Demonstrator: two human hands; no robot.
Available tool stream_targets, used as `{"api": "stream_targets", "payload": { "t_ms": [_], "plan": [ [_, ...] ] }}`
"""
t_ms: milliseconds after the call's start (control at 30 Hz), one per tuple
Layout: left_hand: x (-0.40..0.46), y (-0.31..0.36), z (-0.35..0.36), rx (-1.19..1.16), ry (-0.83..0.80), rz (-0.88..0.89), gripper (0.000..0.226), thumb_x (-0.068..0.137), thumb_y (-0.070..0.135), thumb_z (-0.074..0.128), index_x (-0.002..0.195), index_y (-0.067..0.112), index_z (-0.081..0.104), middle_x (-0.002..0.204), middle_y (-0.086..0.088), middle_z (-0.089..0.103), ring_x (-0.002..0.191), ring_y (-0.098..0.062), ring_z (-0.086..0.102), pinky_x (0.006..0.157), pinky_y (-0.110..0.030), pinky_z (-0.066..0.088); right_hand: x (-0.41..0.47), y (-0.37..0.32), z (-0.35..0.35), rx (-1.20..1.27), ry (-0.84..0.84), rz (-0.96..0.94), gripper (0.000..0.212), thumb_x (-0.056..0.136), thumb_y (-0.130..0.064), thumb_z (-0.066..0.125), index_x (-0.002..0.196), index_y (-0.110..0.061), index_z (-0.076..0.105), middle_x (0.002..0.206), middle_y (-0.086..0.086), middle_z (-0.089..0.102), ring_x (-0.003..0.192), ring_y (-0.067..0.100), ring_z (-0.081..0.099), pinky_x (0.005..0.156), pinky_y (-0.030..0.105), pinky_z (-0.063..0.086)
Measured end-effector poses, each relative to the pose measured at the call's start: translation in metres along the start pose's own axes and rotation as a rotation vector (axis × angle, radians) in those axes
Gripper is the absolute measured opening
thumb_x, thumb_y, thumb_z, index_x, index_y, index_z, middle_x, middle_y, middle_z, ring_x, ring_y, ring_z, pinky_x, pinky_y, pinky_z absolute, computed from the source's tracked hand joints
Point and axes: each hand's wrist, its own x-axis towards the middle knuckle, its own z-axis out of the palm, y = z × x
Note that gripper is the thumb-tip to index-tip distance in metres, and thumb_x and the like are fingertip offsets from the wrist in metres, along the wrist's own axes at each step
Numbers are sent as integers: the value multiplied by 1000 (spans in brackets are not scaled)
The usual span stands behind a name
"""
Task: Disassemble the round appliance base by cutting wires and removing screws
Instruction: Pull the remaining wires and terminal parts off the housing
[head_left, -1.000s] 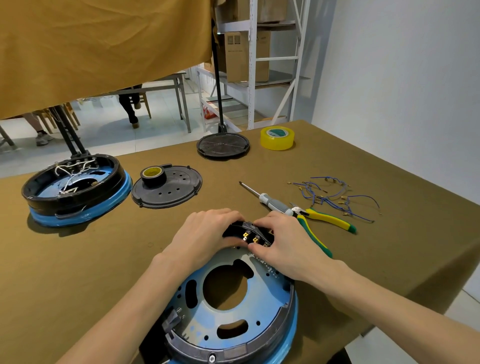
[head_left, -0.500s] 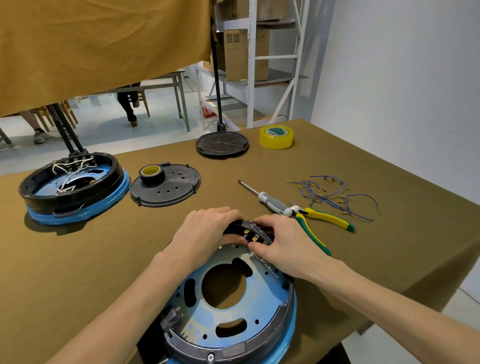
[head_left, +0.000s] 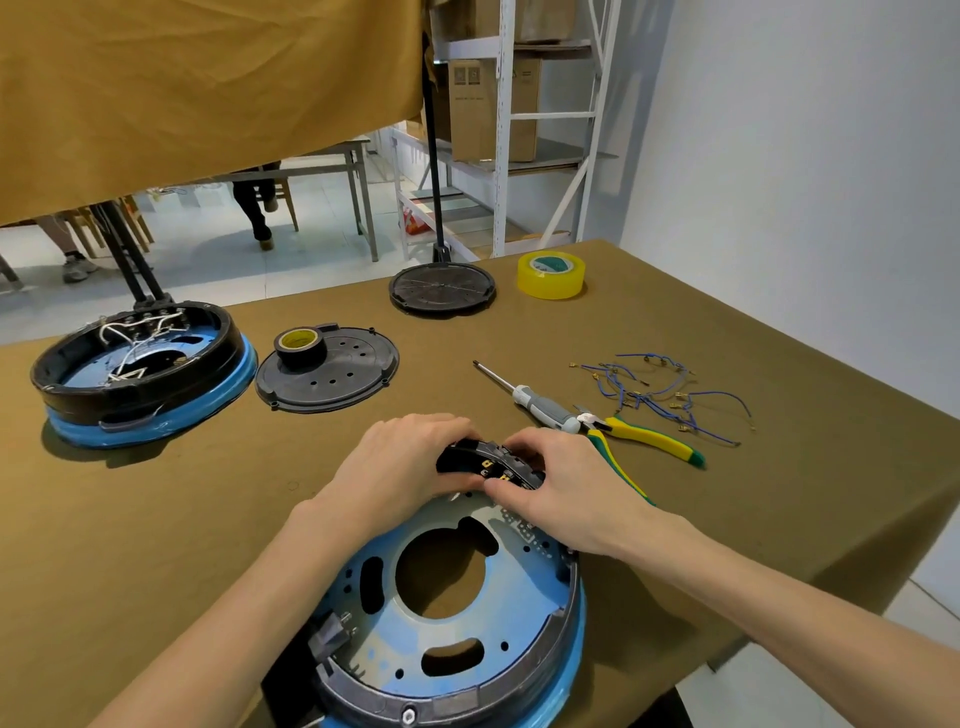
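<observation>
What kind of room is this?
Probably a workshop for taking appliances apart: a round appliance base lies opened on the cloth-covered table, beside a screwdriver, pliers and cut wires.

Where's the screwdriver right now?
In the head view, the screwdriver lies on the table, right of centre, just beyond the right hand, its handle end touching the yellow-green pliers.

Two bare forearms enter from the lower frame edge, sleeveless, ending in the left hand (head_left: 400, 467) and right hand (head_left: 571, 493), ringless.
</observation>
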Motion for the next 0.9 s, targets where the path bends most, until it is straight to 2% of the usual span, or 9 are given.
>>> {"api": "stream_targets", "payload": {
  "t_ms": [133,200,267,433,533,633,733,833,900],
  "plan": [
    [16,-11,-11,94,-29,-1,68,69,81,61,116,33,68,112,17,65,104,-9,57,87,-30,47,2,3,-7,32,3,109,43,93,-63,55,88,-22,69,67,-12,63,60,3,57,55,21,39],
    [24,-10,-19,246,-99,32,76,70,87,52,122,34,66,121,16,61,113,-12,50,96,-31,37,5,7,-14,58,-26,144,44,99,-52,53,81,-15,69,63,-6,61,58,10,54,58,31,42],
    [25,-3,-28,280,-151,19,74,72,87,52,126,38,63,124,16,57,118,-13,46,100,-34,34,6,10,-20,52,-51,156,32,98,-45,59,88,-19,75,77,-7,71,73,10,64,72,34,52],
    [-23,29,-21,-78,53,-258,8,98,43,62,99,35,63,96,18,56,93,-12,55,81,-32,48,6,8,-22,93,-132,132,29,96,-47,65,96,-21,79,86,-7,75,79,5,68,74,27,53],
    [-38,48,-1,-325,-147,-368,25,104,43,51,122,31,62,114,15,59,107,-7,57,95,-31,49,9,4,-23,61,-145,116,29,92,-48,71,92,-19,80,82,-1,76,77,11,69,74,32,53],
    [-29,47,3,-414,-177,-359,29,107,19,45,133,22,56,127,5,56,121,-15,53,106,-35,43,12,3,-28,127,-162,186,29,89,-49,74,85,-21,81,74,2,75,65,7,66,69,30,53],
    [-17,39,-4,-444,-223,-375,38,104,5,42,135,18,59,132,2,60,124,-16,56,110,-36,44,11,7,-39,376,-269,312,18,96,-30,70,96,-14,79,84,0,79,80,11,76,83,31,62],
    [-8,36,-11,-449,-253,-372,32,108,14,42,133,20,60,115,9,66,98,-9,66,93,-33,53,3,10,-45,542,-436,323,18,97,-7,64,113,-5,72,98,9,79,92,22,77,86,34,62],
    [-7,40,-12,-435,-266,-354,30,109,26,39,130,23,61,101,16,62,81,1,60,85,-30,52,-1,11,-43,476,-422,255,20,95,-5,65,113,-5,74,94,12,78,83,19,76,77,31,62]
  ]
}}
